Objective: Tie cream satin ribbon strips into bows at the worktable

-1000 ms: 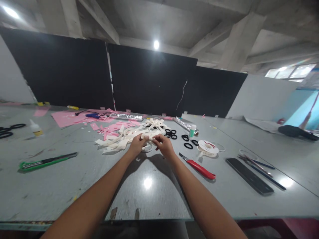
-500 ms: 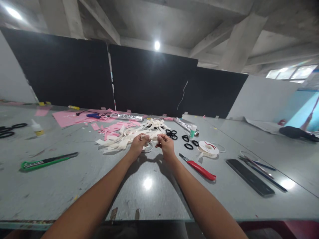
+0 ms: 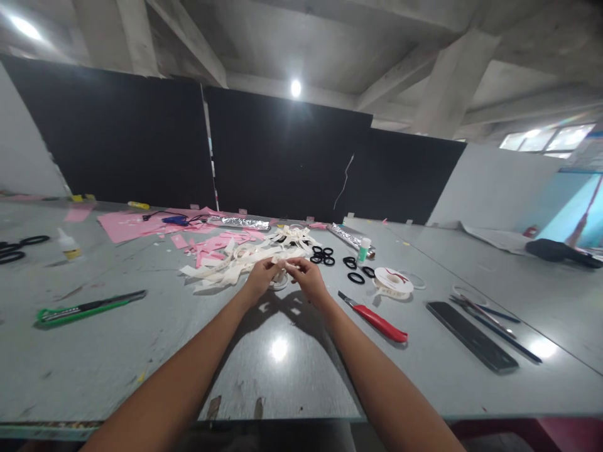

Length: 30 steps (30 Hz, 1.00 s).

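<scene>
My left hand (image 3: 260, 279) is closed, thumb and fingers pinching a cream ribbon (image 3: 279, 261) above the table. From the other side my right hand (image 3: 308, 277) grips the same ribbon, its fingertips nearly touching the left ones. Just below the fingers, a pale ring (image 3: 279, 283) is partly hidden by the hands. Behind and to the left lies a loose heap of cream ribbon strips (image 3: 230, 269). Several black rings (image 3: 323, 255) lie beyond my right hand. How the ribbon runs between the fingertips is too small to make out.
Right of my hands are a red cutter (image 3: 379, 322), ribbon spool (image 3: 392, 281), glue stick (image 3: 363, 250), dark phone-like slab (image 3: 471, 336) and scissors (image 3: 490, 317). Leftward lie a green cutter (image 3: 89, 309), glue bottle (image 3: 69, 245) and pink scraps (image 3: 127, 224). Black panels (image 3: 292, 157) stand behind.
My two hands have come together from a small gap, the right moving leftward, so the fingertips now meet at the ribbon. The pale ring below is more covered. Things on the table have not moved.
</scene>
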Each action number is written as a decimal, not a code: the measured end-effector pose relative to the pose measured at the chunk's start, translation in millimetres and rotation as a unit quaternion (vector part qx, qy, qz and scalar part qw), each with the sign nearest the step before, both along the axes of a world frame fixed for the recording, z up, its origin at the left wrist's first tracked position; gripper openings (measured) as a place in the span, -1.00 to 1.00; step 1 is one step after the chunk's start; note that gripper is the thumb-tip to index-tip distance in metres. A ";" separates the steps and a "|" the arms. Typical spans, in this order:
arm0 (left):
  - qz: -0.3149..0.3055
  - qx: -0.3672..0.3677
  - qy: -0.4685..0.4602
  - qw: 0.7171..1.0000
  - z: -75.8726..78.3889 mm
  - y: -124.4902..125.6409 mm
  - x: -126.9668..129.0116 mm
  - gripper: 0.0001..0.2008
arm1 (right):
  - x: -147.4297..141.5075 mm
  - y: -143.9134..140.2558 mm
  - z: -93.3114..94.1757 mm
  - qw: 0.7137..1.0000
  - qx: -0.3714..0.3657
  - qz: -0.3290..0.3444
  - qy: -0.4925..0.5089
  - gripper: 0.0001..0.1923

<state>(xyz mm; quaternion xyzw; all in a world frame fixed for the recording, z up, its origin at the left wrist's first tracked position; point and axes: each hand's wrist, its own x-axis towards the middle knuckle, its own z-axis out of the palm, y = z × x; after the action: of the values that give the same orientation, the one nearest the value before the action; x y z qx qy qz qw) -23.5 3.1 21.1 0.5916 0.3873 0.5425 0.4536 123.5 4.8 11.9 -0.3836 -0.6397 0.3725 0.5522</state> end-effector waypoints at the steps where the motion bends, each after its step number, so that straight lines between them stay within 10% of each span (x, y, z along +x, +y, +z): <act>1: -0.011 0.003 -0.006 1.000 0.5 -0.3 0.1 -0.61 | -0.1 -0.1 0.4 1.000 -0.004 -0.002 0.009 -0.69; 30: 0.006 0.073 -0.015 0.997 1.4 1.8 -2.5 -0.72 | -7.6 -6.9 1.4 0.997 -0.028 0.028 0.062 -0.71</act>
<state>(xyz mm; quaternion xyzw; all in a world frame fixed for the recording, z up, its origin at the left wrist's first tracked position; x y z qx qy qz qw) -26.0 4.9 22.5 0.6123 0.3432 0.5810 0.4121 115.9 -2.0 13.3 -0.3569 -0.6040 0.4283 0.5695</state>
